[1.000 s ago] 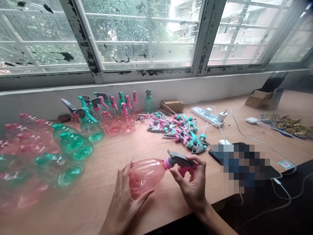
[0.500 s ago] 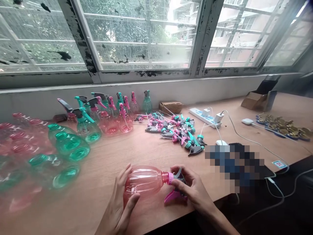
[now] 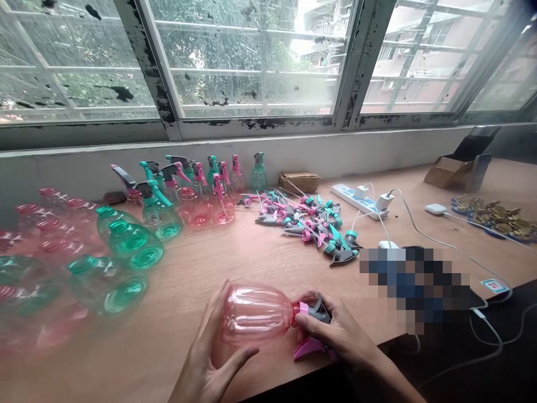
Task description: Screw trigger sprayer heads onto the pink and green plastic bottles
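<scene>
A clear pink spray bottle (image 3: 258, 313) lies on its side above the table's front edge, its neck to the right. My left hand (image 3: 213, 347) is open around the base, fingers stretched behind it and the thumb held away from the plastic. At the neck, my right hand (image 3: 331, 327) pinches the pink collar of a grey-and-pink trigger spray head (image 3: 310, 347). The collar sits on the bottle's neck; how tightly I cannot tell. Part of the head is hidden by my right fingers.
Loose trigger heads (image 3: 310, 221) lie piled beyond my hands. Pink and green bottles without heads (image 3: 126, 240) cover the left side; bottles with heads (image 3: 222, 201) stand near the wall. A power strip (image 3: 356, 201), white cables and a blurred-out patch (image 3: 419, 285) lie right.
Both hands and the bottle appear slightly farther right as the view shifts left. My left thumb has moved off the bottle's side. My right hand still grips the collar.
</scene>
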Demonstrator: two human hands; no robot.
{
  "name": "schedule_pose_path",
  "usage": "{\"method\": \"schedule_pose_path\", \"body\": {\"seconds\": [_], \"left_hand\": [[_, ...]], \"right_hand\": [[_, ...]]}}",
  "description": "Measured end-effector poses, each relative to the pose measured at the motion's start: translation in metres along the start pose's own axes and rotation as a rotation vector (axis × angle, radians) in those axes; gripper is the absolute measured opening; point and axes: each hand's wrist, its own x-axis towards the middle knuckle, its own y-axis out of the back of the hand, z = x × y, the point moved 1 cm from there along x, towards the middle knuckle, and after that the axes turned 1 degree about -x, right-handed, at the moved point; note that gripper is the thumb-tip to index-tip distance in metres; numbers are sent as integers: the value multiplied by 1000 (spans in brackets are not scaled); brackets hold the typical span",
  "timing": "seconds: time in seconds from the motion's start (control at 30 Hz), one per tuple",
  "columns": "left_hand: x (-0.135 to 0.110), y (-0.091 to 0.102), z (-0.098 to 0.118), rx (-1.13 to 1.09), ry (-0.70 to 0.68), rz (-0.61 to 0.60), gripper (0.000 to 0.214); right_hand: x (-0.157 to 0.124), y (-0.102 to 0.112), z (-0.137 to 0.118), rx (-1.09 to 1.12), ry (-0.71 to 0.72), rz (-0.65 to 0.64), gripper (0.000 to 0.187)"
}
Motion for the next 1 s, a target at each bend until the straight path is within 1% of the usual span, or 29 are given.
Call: {"method": "schedule_pose_path", "body": {"seconds": [0.07,0.23,0.4,0.53,0.63,0.77,0.9,0.97,1.0], "left_hand": [[-2,-4,1,-42,-1,-15,78],[-3,-10,9,-155,-43,53,76],[-1,-8,13,-104,-65,41,77],[-1,-8,14,-97,-8,31,77],[-2,-11,10,-80,16,43,72],[-3,-15,5,-84,-19,84,64],[-2,-14,8,-86,-40,88,78],[-1,-12,10,-88,-43,57,82],[0,-11,10,-94,-40,38,81]], "right_hand": [[0,0,1,20,11,-6,30],[0,4,4,69,31,-26,31],[-1,5,1,69,22,-39,30],[-1,5,0,75,14,-35,31],[-2,5,2,55,1,-41,31],[-3,6,5,22,-4,-59,31],[-3,5,8,26,-5,-66,32],[-3,5,8,26,2,-57,32],[-3,5,7,32,0,-52,32]]}}
